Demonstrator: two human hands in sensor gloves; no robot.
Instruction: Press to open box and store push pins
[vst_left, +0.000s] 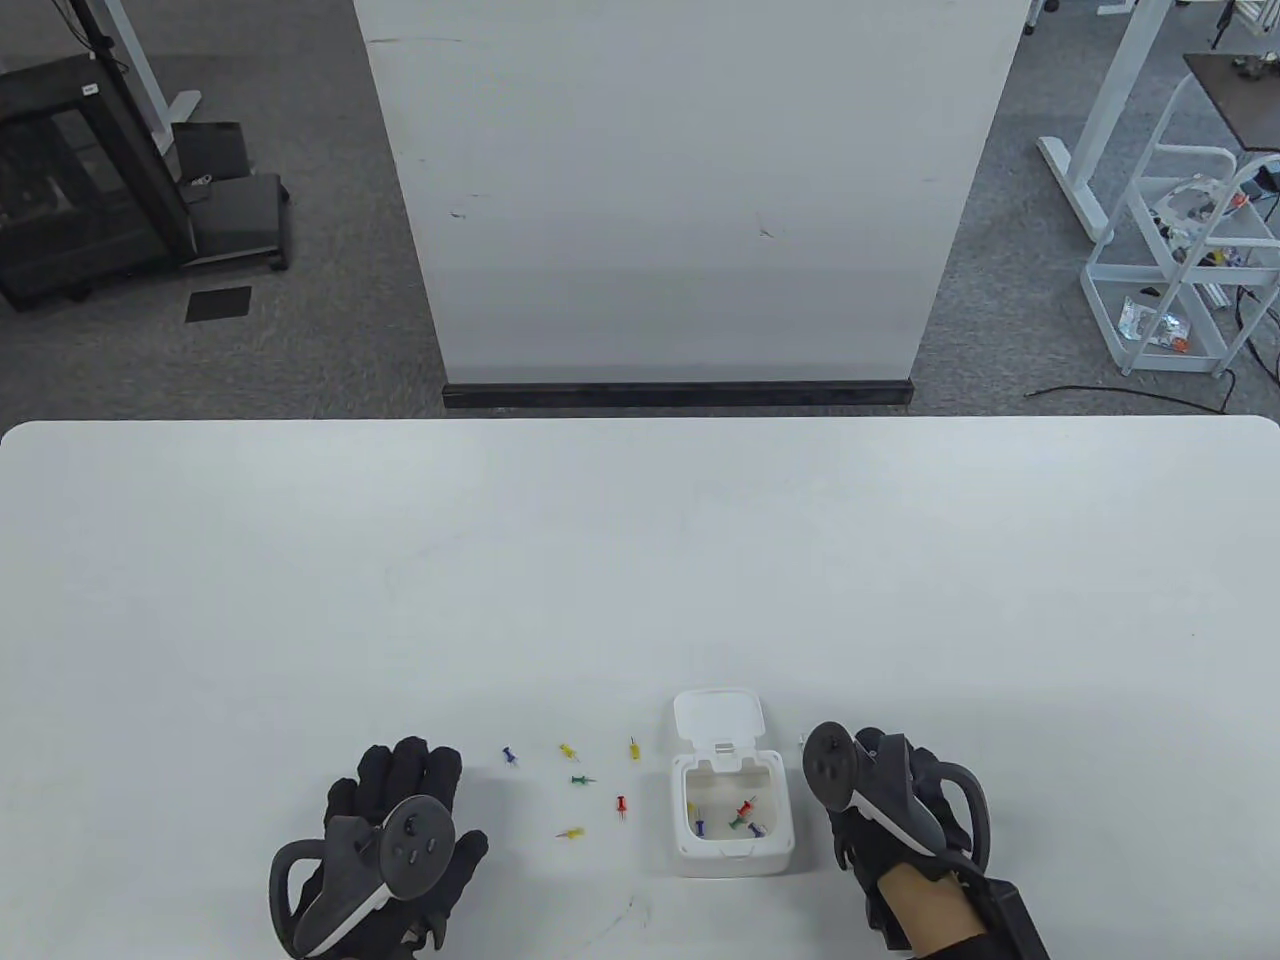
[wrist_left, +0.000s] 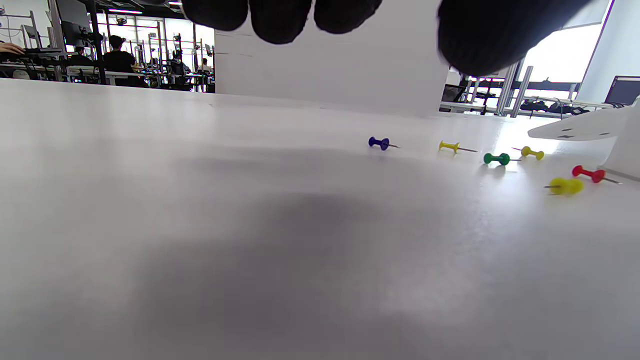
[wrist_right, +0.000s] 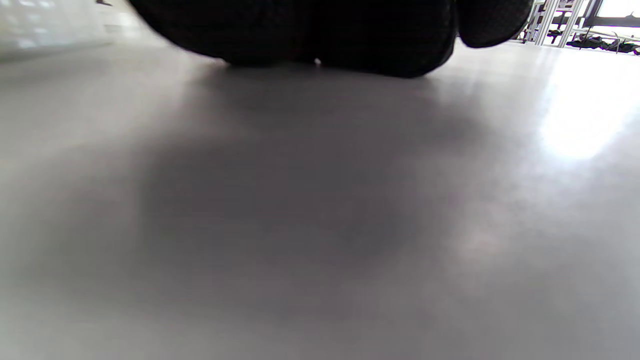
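Near the front edge of the white table (vst_left: 640, 560), the small white plastic box (vst_left: 735, 812) sits with its hinged lid (vst_left: 718, 716) flipped open toward the far side. Inside it lie several push pins: a red one (vst_left: 745, 806), green one (vst_left: 735, 823), blue one (vst_left: 757, 829), plus a yellow and a small blue at the left wall, hard to separate.

Left of the box, six loose pins lie on the tabletop: blue push pin (vst_left: 509, 755), yellow push pin (vst_left: 569, 749), another yellow pin (vst_left: 633, 747) nearest the lid, green push pin (vst_left: 582, 779), red push pin (vst_left: 621, 804), and a yellow pin (vst_left: 571, 832) closest to the front. All lie on their sides, apart from each other.

Left hand (vst_left: 395, 845) in black sensor glove lies palm down, fingers spread flat and pointing away, left of the loose pins, holding nothing; the wrist view shows the fingertips (wrist_left: 280, 20) hanging above the table surface. Tracker sits on its back.

Right hand (vst_left: 885, 810) rests just right of the box, not touching it, turned on edge with the tracker facing the box. Fingers look curled under; the wrist view shows only dark glove against the table, so cannot tell whether it holds anything.
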